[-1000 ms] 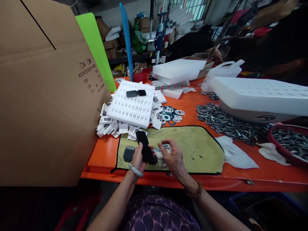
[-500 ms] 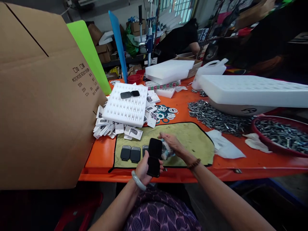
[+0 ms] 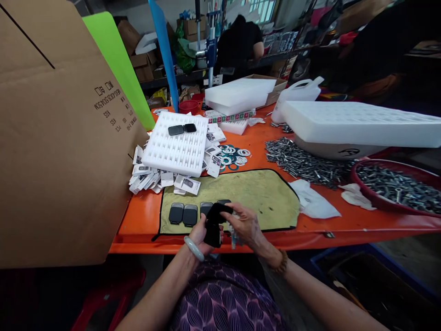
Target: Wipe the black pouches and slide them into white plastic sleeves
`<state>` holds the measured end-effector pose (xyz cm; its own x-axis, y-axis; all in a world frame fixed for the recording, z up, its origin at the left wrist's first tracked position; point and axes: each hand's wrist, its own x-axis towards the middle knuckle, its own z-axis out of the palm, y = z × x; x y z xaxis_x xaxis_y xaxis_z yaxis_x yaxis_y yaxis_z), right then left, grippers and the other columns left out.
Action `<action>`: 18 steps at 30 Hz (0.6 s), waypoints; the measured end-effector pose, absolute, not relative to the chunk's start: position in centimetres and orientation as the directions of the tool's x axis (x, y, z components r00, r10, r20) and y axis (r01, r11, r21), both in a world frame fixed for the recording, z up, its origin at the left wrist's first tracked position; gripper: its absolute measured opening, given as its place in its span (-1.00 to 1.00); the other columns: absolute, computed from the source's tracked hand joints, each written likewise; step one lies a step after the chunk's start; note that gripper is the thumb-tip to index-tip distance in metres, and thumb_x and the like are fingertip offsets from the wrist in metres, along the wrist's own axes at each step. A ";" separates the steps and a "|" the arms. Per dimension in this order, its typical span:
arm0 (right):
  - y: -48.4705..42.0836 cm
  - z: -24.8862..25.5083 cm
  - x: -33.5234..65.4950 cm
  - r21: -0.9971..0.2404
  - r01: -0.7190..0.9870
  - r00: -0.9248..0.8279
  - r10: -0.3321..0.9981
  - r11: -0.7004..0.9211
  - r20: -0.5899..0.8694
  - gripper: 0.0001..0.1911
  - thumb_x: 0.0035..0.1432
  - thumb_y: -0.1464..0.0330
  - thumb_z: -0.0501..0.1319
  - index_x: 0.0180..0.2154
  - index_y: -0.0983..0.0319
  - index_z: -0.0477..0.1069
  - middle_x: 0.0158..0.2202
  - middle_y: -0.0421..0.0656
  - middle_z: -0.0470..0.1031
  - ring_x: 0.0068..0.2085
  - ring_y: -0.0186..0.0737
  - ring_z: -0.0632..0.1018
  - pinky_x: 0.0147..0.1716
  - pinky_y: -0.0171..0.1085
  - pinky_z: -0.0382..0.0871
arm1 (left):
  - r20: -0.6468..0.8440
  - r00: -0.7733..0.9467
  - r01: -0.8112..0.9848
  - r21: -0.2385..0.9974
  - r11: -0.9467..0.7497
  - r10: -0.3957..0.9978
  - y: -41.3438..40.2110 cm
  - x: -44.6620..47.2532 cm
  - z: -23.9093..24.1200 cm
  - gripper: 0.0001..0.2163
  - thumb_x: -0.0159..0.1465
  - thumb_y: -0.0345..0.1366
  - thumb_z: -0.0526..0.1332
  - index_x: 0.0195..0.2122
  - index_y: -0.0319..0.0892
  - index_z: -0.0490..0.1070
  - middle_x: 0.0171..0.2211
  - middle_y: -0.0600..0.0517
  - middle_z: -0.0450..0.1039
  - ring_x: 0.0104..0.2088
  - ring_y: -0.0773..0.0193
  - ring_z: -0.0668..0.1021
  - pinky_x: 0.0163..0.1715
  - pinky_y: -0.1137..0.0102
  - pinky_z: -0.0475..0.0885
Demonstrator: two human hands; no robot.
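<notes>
My left hand (image 3: 199, 233), with a pale bangle at its wrist, holds a black hinged two-panel device (image 3: 212, 233), possibly a folding charger, above the mat's front edge. My right hand (image 3: 247, 226) pinches the upper panel, which is tilted. A crumpled pale cloth (image 3: 234, 238) is bunched in the same right hand, mostly covered by its fingers. On the yellow-green mat (image 3: 265, 195) lie several folded dark devices (image 3: 190, 215) in a row behind and left of my hands. The device partly hides the ones nearest to it.
A white foam tray (image 3: 172, 154) with an open hinged device on top rests on white card packs (image 3: 188, 184). Ring-shaped pieces (image 3: 234, 156) lie nearby. At right are metal parts (image 3: 299, 161) and a red basket (image 3: 399, 188). A large carton (image 3: 62, 161) stands left. A co-worker (image 3: 237, 43) is behind.
My right hand and cloth have come down and left onto the device. Its two panels, opened out nearly flat before, are now bent toward each other. The view has shifted slightly; the co-worker moved.
</notes>
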<state>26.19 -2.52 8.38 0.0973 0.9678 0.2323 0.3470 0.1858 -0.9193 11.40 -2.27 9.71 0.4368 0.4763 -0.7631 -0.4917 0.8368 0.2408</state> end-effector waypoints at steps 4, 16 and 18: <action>-5.8 8.1 23.8 -0.745 0.457 -0.178 0.871 0.485 0.458 -0.69 0.23 0.47 0.05 -0.08 0.16 0.47 -0.17 -0.08 0.58 -0.13 -0.19 0.59 -0.13 -0.22 0.50 | -0.774 0.384 -0.606 0.200 0.770 0.503 -1.5 10.4 9.0 -0.54 0.38 -0.07 -0.08 -0.51 -0.26 0.37 -0.59 -0.02 0.37 -0.55 0.31 0.44 -0.41 0.38 0.42; -6.3 7.4 24.4 -0.837 0.388 -0.230 0.920 0.387 0.318 -0.59 0.19 0.49 0.03 0.04 0.19 0.40 -0.05 -0.06 0.53 -0.03 -0.19 0.54 -0.02 -0.20 0.46 | -0.687 0.519 -0.523 0.215 0.825 0.509 -1.2 9.8 9.2 -0.63 0.34 -0.09 0.02 -0.48 -0.23 0.35 -0.45 -0.06 0.44 -0.39 0.23 0.50 -0.21 0.27 0.42; -4.8 7.8 26.4 -0.914 0.347 -0.101 0.977 0.211 0.187 -0.71 0.19 0.37 0.07 -0.08 0.22 0.44 -0.19 -0.09 0.57 -0.17 -0.18 0.57 -0.14 -0.21 0.49 | -0.645 0.553 -0.447 0.305 0.841 0.528 -1.4 10.0 9.0 -0.67 0.31 -0.07 0.08 -0.40 -0.23 0.40 -0.41 -0.03 0.45 -0.40 0.23 0.49 -0.26 0.28 0.39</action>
<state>26.43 -4.80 7.75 -0.1007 0.9772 0.1869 0.3470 0.2105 -0.9139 10.04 -1.42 9.01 0.5532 0.5278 -0.6445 -0.4468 0.8410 0.3052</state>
